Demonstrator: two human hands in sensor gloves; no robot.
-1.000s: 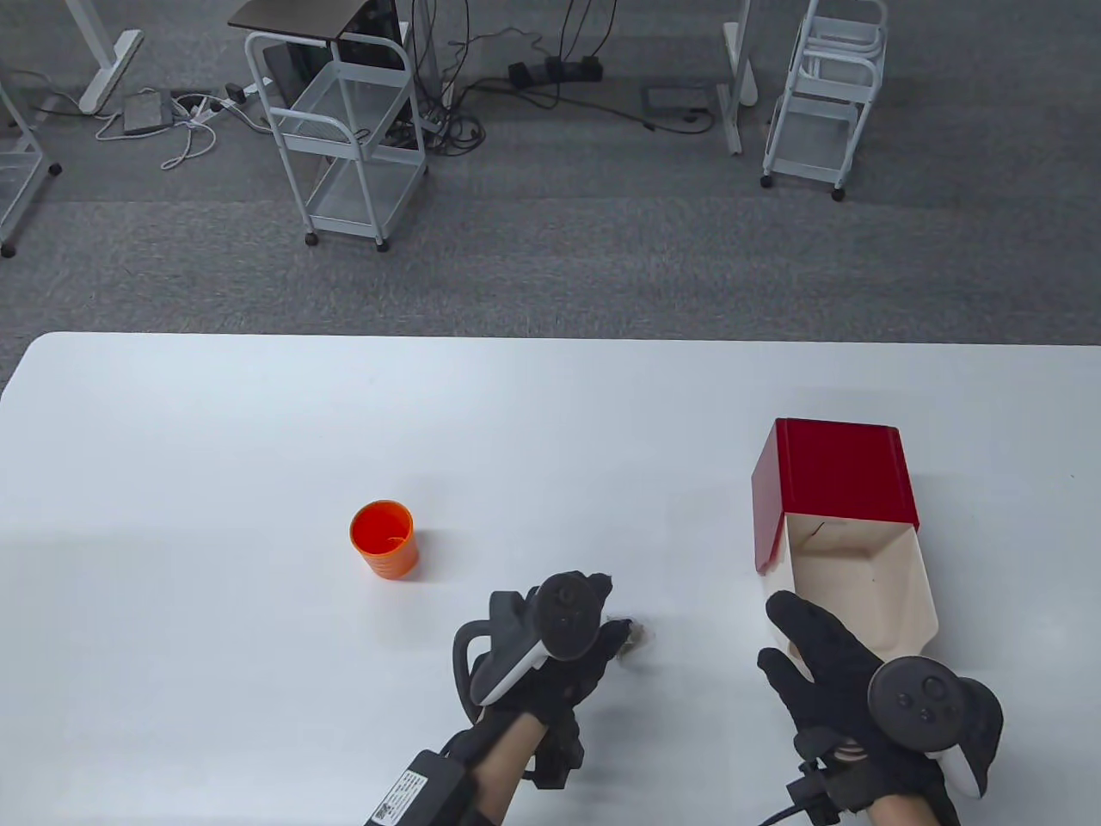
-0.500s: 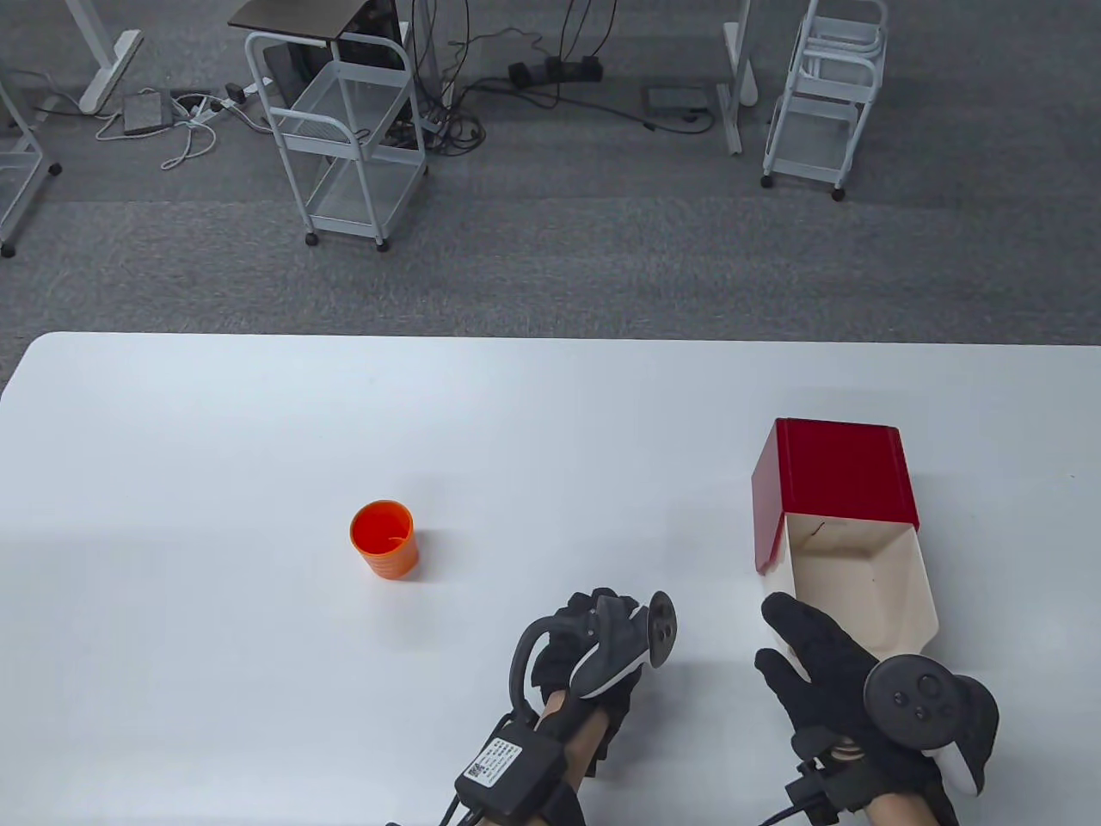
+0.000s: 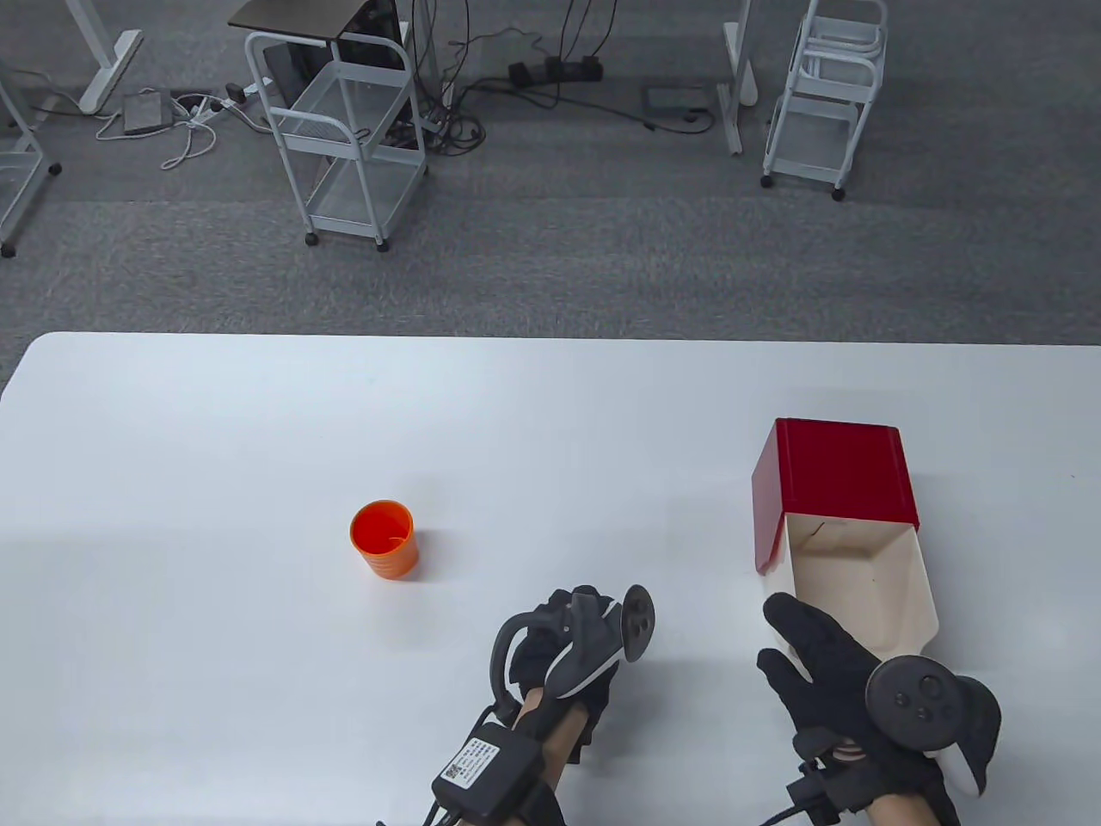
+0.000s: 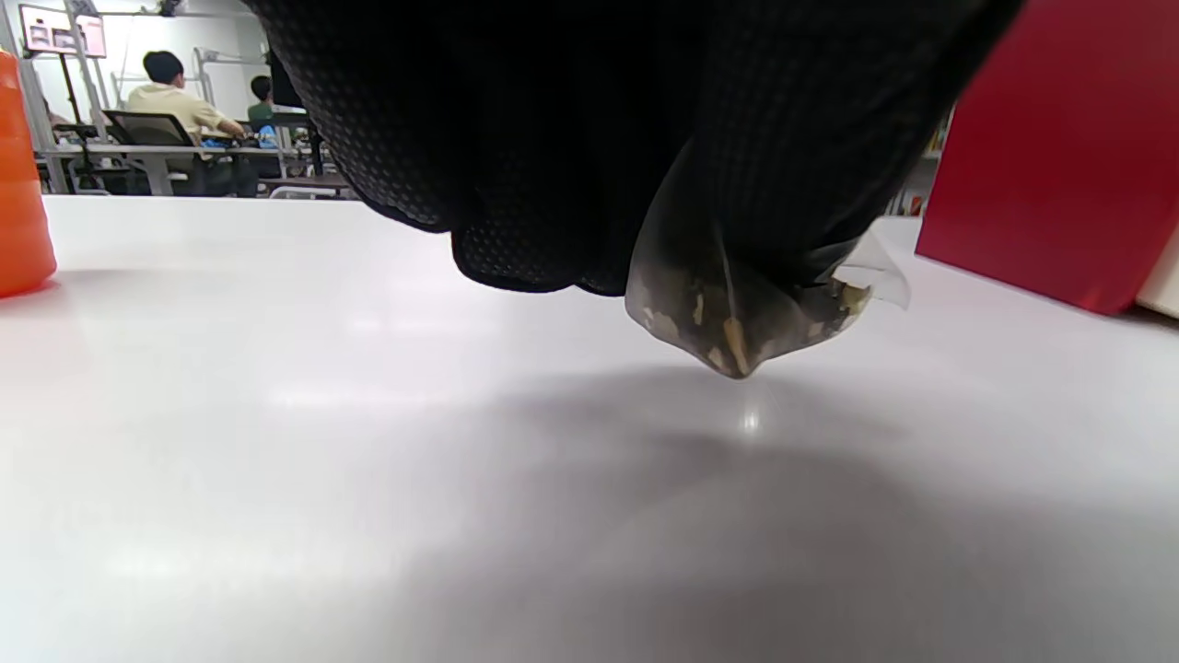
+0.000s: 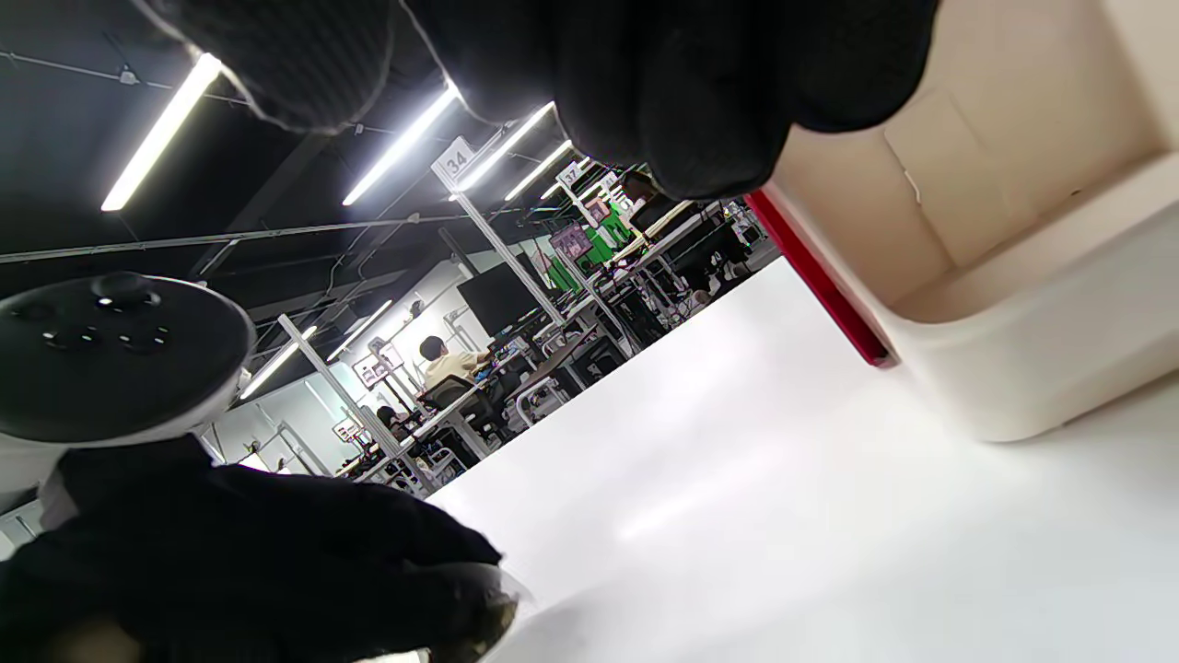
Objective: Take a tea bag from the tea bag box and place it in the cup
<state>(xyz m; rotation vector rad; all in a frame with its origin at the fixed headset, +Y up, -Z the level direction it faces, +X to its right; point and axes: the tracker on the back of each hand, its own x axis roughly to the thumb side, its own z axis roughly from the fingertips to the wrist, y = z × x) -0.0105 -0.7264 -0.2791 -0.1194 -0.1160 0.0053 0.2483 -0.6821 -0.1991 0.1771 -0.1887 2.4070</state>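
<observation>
My left hand [image 3: 550, 628] is low over the white table [image 3: 215, 430], between the cup and the box, with its tracker tipped on edge. In the left wrist view its fingers [image 4: 589, 138] grip a translucent tea bag [image 4: 737, 318] that hangs just above the table. The orange cup [image 3: 384, 538] stands upright to the hand's left and also shows in the left wrist view [image 4: 18, 184]. The red tea bag box [image 3: 830, 469] lies at the right with its cream open end [image 3: 860, 576] facing me. My right hand [image 3: 796, 637] rests on the box's near left corner, fingers extended.
The table's far edge [image 3: 550, 337] borders grey carpet with white wire carts [image 3: 348, 129] and cables beyond. In the right wrist view the box's cream rim [image 5: 1013, 368] is close, and my left hand [image 5: 258, 571] shows at lower left.
My left hand has rolled onto its side, taken the tea bag up off the table and shifted left toward the cup. The right hand and the box have stayed put.
</observation>
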